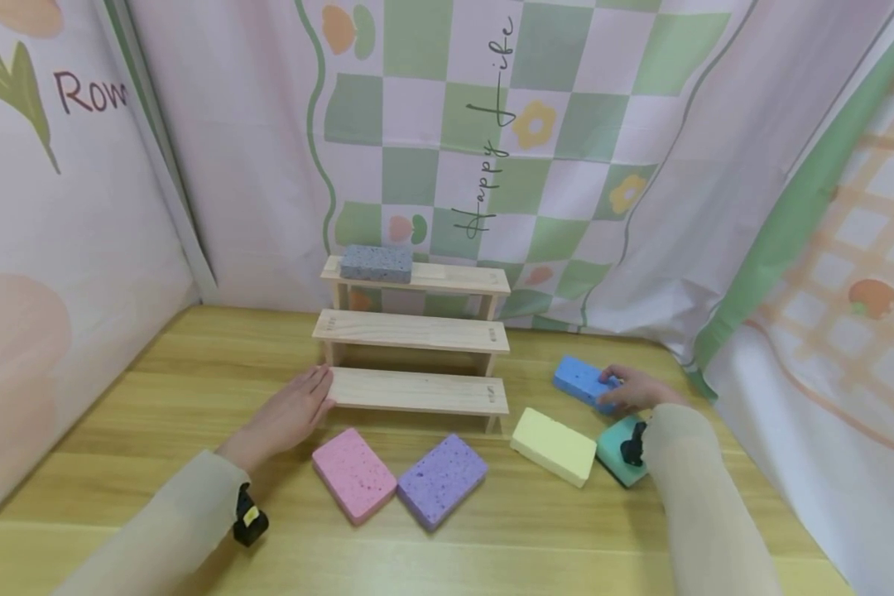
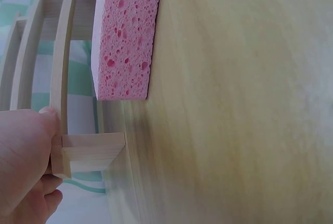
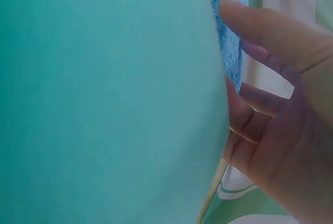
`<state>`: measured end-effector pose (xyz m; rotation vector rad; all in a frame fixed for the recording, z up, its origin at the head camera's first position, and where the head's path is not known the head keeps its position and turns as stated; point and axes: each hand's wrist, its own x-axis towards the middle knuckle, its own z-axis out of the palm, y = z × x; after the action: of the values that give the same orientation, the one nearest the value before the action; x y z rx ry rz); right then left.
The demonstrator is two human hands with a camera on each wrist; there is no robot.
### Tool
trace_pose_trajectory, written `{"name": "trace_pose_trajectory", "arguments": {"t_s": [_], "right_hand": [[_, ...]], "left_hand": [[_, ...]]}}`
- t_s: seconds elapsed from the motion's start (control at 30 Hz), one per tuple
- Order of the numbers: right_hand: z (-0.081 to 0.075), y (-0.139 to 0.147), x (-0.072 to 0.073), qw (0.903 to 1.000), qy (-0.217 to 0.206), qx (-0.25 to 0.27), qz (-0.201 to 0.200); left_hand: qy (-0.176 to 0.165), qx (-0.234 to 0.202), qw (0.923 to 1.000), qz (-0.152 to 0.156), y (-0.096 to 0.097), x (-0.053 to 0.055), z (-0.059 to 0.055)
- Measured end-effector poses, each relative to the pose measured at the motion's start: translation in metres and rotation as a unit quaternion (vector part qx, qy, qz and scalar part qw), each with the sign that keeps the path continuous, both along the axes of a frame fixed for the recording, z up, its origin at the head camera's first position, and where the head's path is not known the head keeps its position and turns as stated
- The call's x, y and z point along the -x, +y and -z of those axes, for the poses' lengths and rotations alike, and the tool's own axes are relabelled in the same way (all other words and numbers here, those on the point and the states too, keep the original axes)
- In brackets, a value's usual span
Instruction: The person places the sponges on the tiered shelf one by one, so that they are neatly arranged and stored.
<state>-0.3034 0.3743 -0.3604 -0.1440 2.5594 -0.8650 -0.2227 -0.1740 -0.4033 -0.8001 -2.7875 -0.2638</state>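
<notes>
Checked cloth (image 1: 417, 50) hangs upper centre. Centre-left, we see the left hand (image 1: 286, 418), fingers clamped on the wooden rack (image 1: 417, 391); centre-right, the right hand (image 1: 638, 391) pinches the blue sponge (image 1: 577, 377), mostly hidden behind the teal sponge (image 3: 114, 99) only in the right wrist view.

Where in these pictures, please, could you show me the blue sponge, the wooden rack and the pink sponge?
Blue sponge (image 1: 579, 377): head view, its top face.
Wooden rack (image 1: 410, 331): head view, its middle step.
Pink sponge (image 1: 353, 474): head view, its top face.
</notes>
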Motion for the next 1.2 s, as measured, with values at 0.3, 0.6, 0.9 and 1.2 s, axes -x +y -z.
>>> {"name": "trace_pose_trajectory", "arguments": {"t_s": [0.3,0.6,0.9,1.2], "right_hand": [[-0.0032,-0.0065,-0.002,0.9994,0.011,-0.031,-0.008],[-0.0038,-0.0073,-0.0012,0.9985,0.016,-0.051,-0.011],[-0.0021,-0.0035,0.0006,0.994,0.057,-0.091,-0.021],[0.0002,-0.0003,0.0023,0.9906,0.108,-0.078,-0.03]], "left_hand": [[0.002,-0.002,1.0,0.002,-0.0007,0.0,0.0],[-0.003,0.006,1.0,-0.003,-0.001,0.0016,0.0011],[-0.009,0.007,0.9999,-0.005,-0.0009,0.0013,-0.0005],[-0.006,0.006,1.0,-0.005,-0.0005,0.0007,0.0001]]}}
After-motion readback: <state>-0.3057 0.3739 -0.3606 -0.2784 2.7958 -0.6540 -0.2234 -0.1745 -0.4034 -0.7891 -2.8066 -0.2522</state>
